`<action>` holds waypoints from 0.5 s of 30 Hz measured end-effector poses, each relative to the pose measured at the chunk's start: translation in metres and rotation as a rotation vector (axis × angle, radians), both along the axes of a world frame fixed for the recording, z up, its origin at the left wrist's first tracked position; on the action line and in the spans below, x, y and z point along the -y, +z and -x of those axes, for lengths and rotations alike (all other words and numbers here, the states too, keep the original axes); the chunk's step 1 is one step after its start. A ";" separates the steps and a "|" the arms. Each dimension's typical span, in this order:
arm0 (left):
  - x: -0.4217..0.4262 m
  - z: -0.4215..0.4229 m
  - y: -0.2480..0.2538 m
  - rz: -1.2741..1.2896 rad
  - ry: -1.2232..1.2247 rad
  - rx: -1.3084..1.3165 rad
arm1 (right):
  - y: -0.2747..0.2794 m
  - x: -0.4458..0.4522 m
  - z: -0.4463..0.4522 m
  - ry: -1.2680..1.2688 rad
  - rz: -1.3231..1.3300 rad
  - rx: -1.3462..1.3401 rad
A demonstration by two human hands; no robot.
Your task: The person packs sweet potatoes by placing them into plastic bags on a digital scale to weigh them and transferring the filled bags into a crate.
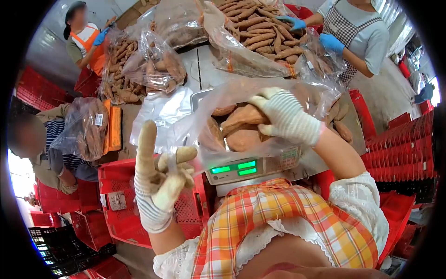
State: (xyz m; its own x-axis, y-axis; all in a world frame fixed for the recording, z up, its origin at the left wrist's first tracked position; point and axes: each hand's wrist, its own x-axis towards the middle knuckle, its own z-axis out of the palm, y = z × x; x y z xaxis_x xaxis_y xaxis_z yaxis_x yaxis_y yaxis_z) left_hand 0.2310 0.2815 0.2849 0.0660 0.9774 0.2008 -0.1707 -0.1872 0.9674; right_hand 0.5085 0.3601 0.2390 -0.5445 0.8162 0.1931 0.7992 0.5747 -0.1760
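Note:
A clear plastic bag (pixel 186 139) lies with its mouth spread on a weighing scale (pixel 274 163) with a green lit display. Several sweet potatoes (pixel 244 139) sit inside it. My right hand (pixel 289 116), in a striped white glove, reaches into the bag, its fingers closed over a long sweet potato (pixel 246 116). At the near left of the bag, my left hand (pixel 162 179), gloved too, pinches the bag's edge between thumb and bent fingers while its index finger points up. The right fingertips are partly hidden behind the sweet potato.
A big heap of sweet potatoes (pixel 260 32) covers the far table. Filled bags (pixel 158 69) stand at the far left. Red crates (pixel 123 204) are below my left hand and stacked at right (pixel 399 149). Co-workers stand across the table and at left.

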 end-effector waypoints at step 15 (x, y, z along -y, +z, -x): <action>-0.026 -0.002 -0.002 -0.375 0.299 -0.334 | 0.030 0.067 -0.074 -0.150 -0.062 -1.546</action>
